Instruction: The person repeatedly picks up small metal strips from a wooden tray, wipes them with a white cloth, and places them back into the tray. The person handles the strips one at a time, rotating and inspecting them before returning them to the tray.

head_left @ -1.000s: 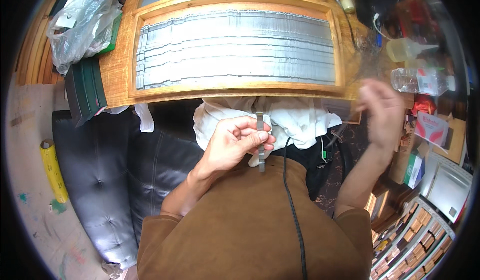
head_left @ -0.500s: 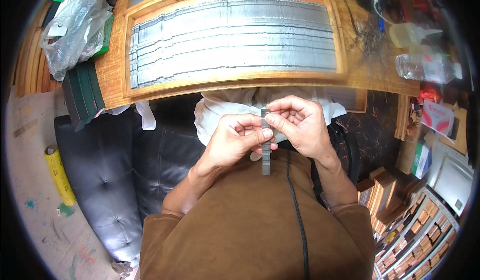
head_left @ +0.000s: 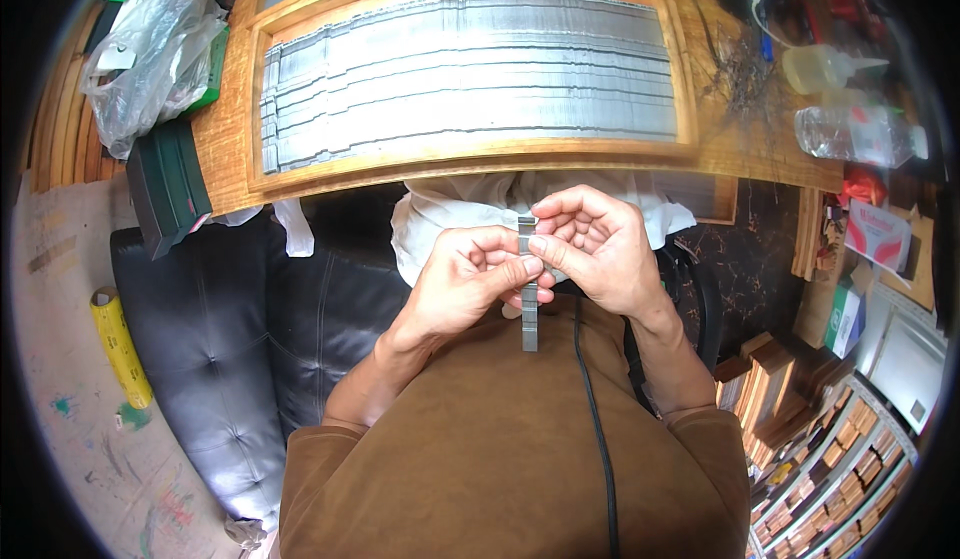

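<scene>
A narrow grey metal strip [head_left: 530, 334], marked off in short segments, stands lengthwise in front of my chest. My left hand [head_left: 470, 271] is closed on its middle, with the thumb laid across the front face. Higher up, the thumb and fingers of my right hand [head_left: 595, 249] pinch the strip near its upper end. The lower end sticks out freely below my left thumb. Beyond my hands, a wooden tray [head_left: 470, 162] on the table holds tightly packed rows of thin grey metal pieces. White cloth [head_left: 415, 221] lies behind my hands, over my lap.
Dark green boxes [head_left: 168, 191] and a clear plastic bag [head_left: 155, 64] are at the table's left. A squeeze bottle [head_left: 818, 69] and a clear plastic bottle [head_left: 850, 136] lie at its right. A black cushioned seat [head_left: 225, 359] is to my left. Wooden pieces [head_left: 770, 384] are stacked on the right.
My right thumb has slid slightly down the strip, baring a little more of its upper end. My left hand keeps its hold almost unmoved.
</scene>
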`<state>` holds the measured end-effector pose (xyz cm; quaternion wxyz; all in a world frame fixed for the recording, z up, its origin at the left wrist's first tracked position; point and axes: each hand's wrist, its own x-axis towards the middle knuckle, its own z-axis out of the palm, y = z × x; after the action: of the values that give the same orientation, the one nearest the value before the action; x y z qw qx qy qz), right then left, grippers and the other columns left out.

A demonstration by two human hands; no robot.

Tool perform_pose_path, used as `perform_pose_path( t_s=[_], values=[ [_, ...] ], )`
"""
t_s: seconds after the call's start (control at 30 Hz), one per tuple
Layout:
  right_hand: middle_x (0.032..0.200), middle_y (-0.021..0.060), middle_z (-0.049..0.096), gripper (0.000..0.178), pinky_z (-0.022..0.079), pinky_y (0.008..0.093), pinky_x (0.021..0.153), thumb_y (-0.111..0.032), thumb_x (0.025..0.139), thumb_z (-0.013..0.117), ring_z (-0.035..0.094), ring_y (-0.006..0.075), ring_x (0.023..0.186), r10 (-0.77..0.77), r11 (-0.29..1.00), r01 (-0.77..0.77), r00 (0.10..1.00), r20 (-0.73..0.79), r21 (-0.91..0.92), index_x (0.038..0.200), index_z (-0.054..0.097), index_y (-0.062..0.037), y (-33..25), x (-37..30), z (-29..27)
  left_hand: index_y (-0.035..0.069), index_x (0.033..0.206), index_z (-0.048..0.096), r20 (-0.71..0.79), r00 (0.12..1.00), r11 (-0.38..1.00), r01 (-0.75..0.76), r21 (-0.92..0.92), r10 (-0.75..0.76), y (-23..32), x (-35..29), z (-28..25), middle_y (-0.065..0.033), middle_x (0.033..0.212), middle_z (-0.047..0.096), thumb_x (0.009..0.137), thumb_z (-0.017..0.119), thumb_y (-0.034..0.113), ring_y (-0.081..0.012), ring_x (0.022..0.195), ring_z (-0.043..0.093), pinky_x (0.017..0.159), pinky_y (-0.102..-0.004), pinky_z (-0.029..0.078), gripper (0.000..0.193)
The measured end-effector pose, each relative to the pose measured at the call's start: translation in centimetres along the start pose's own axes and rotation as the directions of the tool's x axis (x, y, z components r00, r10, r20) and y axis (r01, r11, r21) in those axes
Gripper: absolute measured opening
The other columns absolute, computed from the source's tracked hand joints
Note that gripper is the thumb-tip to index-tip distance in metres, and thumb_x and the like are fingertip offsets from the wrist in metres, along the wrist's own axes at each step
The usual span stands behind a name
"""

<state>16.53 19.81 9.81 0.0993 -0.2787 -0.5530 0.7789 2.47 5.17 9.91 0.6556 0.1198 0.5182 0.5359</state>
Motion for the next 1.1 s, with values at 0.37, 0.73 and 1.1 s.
perform_pose_path(
  t_s=[0.37, 0.73, 1.1],
  values=[
    [0.093, 0.0069, 0.068, 0.021, 0.056, 0.0202, 0.07, 0.002, 0.092, 0.075, 0.066, 0.0065, 0.078, -0.006, 1.0, 0.006, 1.0, 0.016, 0.009, 0.109, 0.065, 0.0072, 0.04, 0.14, -0.04, -0.002, 0.112, 0.073, -0.004, 1.0, 1.0, 0.002, 0.009, -0.002, 0.2, -0.19, 0.04, -0.0115, 0.094, 0.078, 0.101, 0.07, 0.013, -0.0159, 0.082, 0.076, 0.066, -0.0243, 0.059, 0.019],
    [0.093, 0.0065, 0.069, 0.021, 0.056, 0.0205, 0.071, 0.002, 0.092, 0.075, 0.066, 0.0065, 0.08, 0.004, 1.0, -0.004, 1.0, 0.006, 0.013, 0.11, 0.065, 0.0071, 0.11, 0.17, 0.03, -0.002, 0.113, 0.073, 0.004, 1.0, 1.0, -0.015, 0.004, 0.015, 0.09, -0.17, -0.08, -0.0112, 0.093, 0.078, 0.101, 0.07, 0.013, -0.0162, 0.083, 0.076, 0.067, -0.0241, 0.059, 0.02],
    [0.093, 0.0075, 0.07, 0.019, 0.056, 0.0201, 0.069, 0.003, 0.092, 0.073, 0.066, 0.0065, 0.078, 0.0, 0.998, 0.0, 1.0, -0.001, 0.055, 0.109, 0.065, 0.0071, 0.17, 0.13, -0.16, -0.001, 0.108, 0.073, 0.008, 0.998, 0.998, -0.059, 0.011, 0.059, -0.1, -0.09, 0.05, -0.0102, 0.094, 0.078, 0.101, 0.071, 0.016, -0.0154, 0.083, 0.076, 0.066, -0.0225, 0.057, 0.019]
  ],
)
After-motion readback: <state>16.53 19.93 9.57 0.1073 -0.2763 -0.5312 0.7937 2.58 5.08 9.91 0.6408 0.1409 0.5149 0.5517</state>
